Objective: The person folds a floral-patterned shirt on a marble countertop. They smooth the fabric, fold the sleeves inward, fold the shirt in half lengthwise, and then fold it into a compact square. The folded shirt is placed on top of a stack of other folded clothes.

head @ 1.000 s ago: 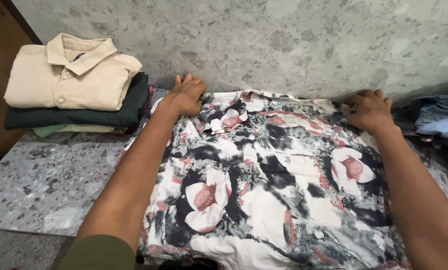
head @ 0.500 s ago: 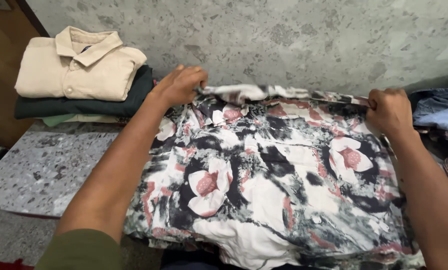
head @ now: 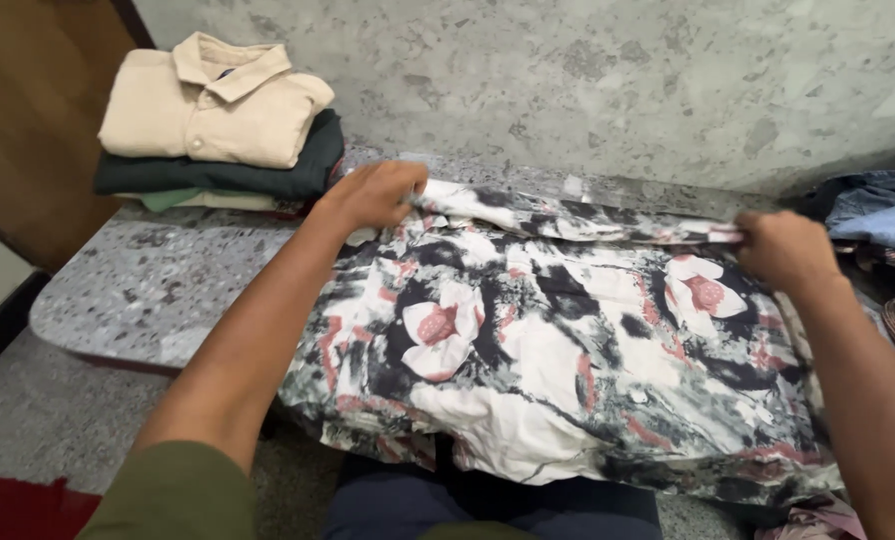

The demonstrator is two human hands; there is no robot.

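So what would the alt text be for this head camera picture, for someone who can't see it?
Two bare hands, left hand and right hand, grip the far edge of a floral shirt on a speckled stone ledge. A stack of folded shirts sits at the left.

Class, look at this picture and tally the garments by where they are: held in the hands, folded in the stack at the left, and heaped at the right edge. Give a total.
Held floral shirt: 1
Folded stack, beige shirt, dark green garment, pale green garment: 3
Heap at right, blue garments, count unclear: at least 1
Total: at least 5
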